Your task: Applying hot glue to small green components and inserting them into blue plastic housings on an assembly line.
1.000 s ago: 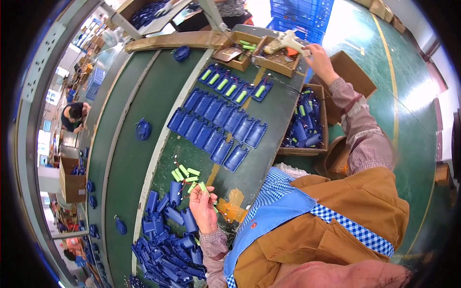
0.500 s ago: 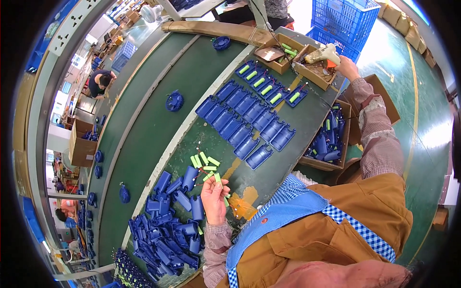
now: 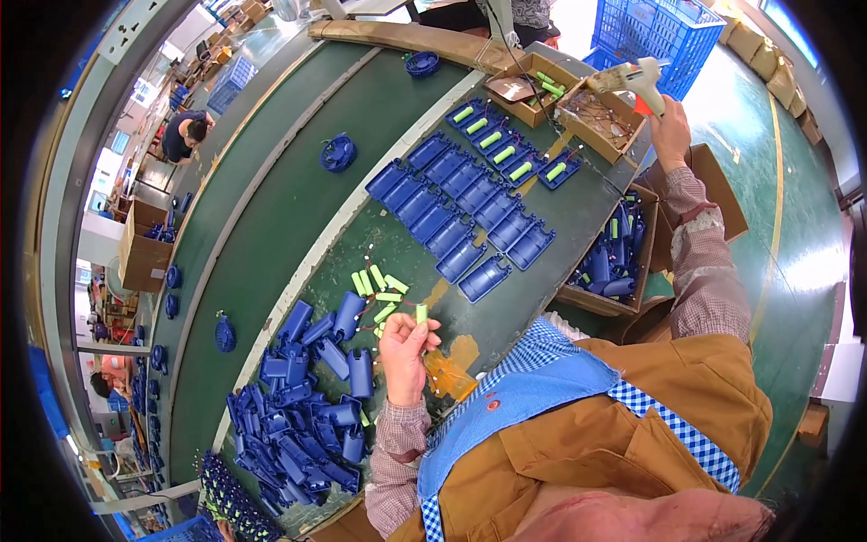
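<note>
My left hand (image 3: 405, 357) pinches a light-green battery cell (image 3: 422, 313) between thumb and fingers, upright above the bench. Just beyond it lie several loose green cells (image 3: 395, 284) with thin wires. At the far right, my right hand (image 3: 669, 135) is closed round the handle of a white hot glue gun (image 3: 643, 83) with an orange trigger; its nozzle end points left over a cardboard box. Between the hands, blue plastic half-shells (image 3: 485, 278) lie in rows, hollow side up. The far row of shells (image 3: 557, 171) carries one green cell in each.
A heap of blue shells (image 3: 298, 434) lies left of my left forearm. Cardboard boxes (image 3: 596, 135) stand at the bench's far end, and another box (image 3: 643, 271) of blue parts is beside it. A green conveyor (image 3: 271, 235) carries round blue parts (image 3: 339, 154). Blue crates (image 3: 646, 41) stand behind.
My right hand has lifted the glue gun up and rightward from the box. My left hand has shifted slightly right with the battery cell. The whole view has tilted a little.
</note>
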